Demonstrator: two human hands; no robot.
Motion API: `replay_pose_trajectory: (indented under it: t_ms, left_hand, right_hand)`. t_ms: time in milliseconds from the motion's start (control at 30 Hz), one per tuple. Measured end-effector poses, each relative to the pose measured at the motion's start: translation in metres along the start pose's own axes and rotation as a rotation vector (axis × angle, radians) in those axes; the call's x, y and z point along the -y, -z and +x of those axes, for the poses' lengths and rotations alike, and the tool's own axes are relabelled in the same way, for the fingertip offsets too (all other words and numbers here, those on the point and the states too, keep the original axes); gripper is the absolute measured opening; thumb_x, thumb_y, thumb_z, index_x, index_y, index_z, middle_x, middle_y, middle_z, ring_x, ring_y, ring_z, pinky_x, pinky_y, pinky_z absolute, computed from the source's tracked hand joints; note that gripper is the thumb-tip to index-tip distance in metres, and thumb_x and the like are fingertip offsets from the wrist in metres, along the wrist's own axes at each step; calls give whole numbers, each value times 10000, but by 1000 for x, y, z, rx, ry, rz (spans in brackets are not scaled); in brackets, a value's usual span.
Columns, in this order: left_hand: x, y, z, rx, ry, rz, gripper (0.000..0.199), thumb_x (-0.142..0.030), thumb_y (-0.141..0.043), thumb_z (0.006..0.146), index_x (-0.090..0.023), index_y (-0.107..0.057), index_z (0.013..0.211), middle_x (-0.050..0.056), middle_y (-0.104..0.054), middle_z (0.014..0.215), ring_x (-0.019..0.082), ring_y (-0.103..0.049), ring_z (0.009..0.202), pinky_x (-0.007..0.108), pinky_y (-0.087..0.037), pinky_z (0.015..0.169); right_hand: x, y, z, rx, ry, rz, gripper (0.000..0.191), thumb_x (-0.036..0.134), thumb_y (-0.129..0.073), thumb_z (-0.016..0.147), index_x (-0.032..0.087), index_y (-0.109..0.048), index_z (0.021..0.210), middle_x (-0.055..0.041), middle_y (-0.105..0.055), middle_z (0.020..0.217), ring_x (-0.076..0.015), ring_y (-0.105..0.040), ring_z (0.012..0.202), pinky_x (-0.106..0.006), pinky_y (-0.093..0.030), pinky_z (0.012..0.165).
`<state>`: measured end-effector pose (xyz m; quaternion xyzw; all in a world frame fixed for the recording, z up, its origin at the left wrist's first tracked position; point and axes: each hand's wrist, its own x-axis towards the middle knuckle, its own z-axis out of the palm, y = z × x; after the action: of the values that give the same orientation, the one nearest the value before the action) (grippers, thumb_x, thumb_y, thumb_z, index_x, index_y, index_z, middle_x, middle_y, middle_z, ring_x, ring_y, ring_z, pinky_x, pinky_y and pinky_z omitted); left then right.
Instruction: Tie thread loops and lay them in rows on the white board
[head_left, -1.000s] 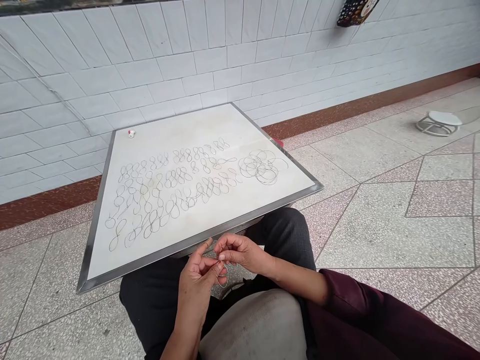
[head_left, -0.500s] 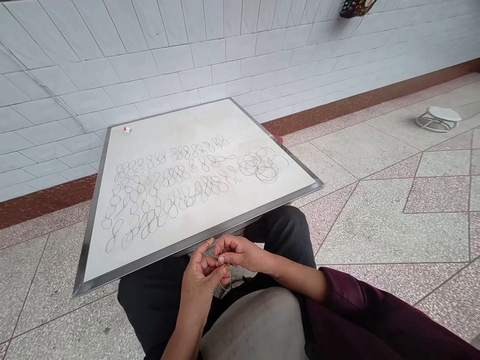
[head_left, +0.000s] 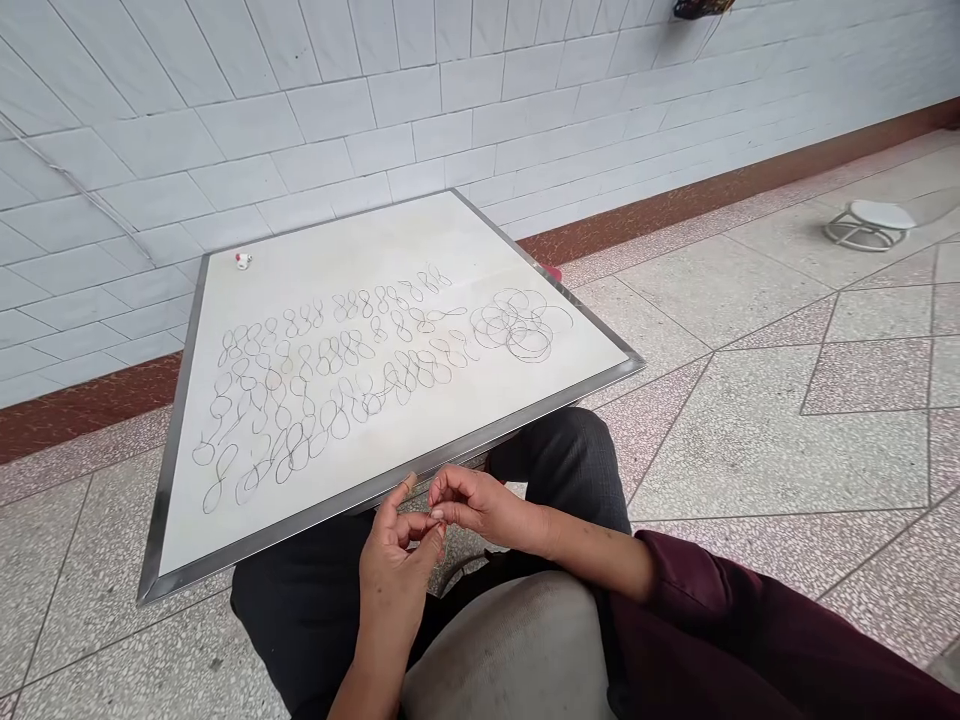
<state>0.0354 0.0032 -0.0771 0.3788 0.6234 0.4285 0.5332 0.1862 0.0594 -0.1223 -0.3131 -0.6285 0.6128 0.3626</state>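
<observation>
Over my lap, just in front of the near edge of the table, my left hand (head_left: 397, 560) and my right hand (head_left: 484, 508) meet at the fingertips. Both are closed in a pinch on a thin wire (head_left: 445, 547), of which only a short stretch shows; the fingers cover the rest. My left index finger points up by the table edge. On the white table (head_left: 345, 240) beyond lie rows of thin wires twisted into figure-eights (head_left: 349, 350). To their right is a loose pile of round wire loops (head_left: 529, 325).
A small red and white object (head_left: 243, 261) sits at the table's far left corner. The table has a metal rim (head_left: 480, 437) and stands by a tiled wall (head_left: 300, 130). A white-topped stool (head_left: 874, 222) is on the floor at right. A dark item (head_left: 701, 8) hangs on the wall.
The fingertips have drawn closer together, and the wire loop that hung below them shows less. The view has shifted slightly; the wires on the table lie the same.
</observation>
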Motion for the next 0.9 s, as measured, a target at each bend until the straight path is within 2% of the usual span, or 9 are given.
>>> replay_pose_trajectory:
  t_ms: [167, 267, 433, 600, 767, 900]
  left_hand:
    - [2, 3, 3, 40, 59, -22, 768, -392, -790, 717, -189, -494, 1396, 16, -718, 761, 205, -647, 740, 324, -539, 655]
    - [5, 5, 2, 68, 51, -58, 776, -408, -772, 758, -186, -448, 1426, 31, -727, 805, 209, -669, 775, 332, -553, 684]
    - [8, 8, -3, 16, 36, -189, 628, -416, -737, 806, -224, -530, 1367, 37, -732, 921, 212, -712, 869, 368, -570, 815]
    - [12, 9, -3, -40, 45, -235, 660, -398, -786, 755, -210, -561, 1346, 29, -747, 870, 183, -715, 761, 350, -581, 781]
    - [15, 9, 0, -12, 76, -206, 714, -401, -802, 732, -186, -544, 1363, 33, -753, 824, 164, -689, 688, 307, -566, 695]
    - [10, 7, -2, 5, 74, -182, 745, -405, -803, 730, -150, -519, 1370, 31, -740, 770, 164, -677, 665, 314, -561, 691]
  right_hand:
    - [1, 0, 0, -15, 4, -28, 226, 415, -625, 913, 203, -547, 902, 21, -567, 757, -121, -534, 672, -264, -433, 663]
    - [2, 2, 0, -33, 14, -62, 238, 428, -626, 911, 205, -547, 895, 19, -558, 771, -121, -513, 690, -263, -422, 671]
    - [-1, 2, -1, -27, -32, 40, 309, 499, -633, 896, 206, -537, 907, 43, -517, 726, -98, -452, 613, -238, -387, 592]
    - [-2, 1, -2, -36, -25, 79, 336, 527, -646, 881, 204, -557, 903, 42, -503, 725, -98, -441, 606, -239, -394, 585]
    - [1, 0, 0, -85, 84, -36, 336, 531, -695, 839, 204, -619, 837, -19, -543, 874, -148, -515, 786, -291, -453, 716]
    - [-1, 0, -1, -14, 10, 96, 335, 521, -683, 854, 196, -601, 848, 22, -532, 744, -115, -483, 657, -251, -415, 613]
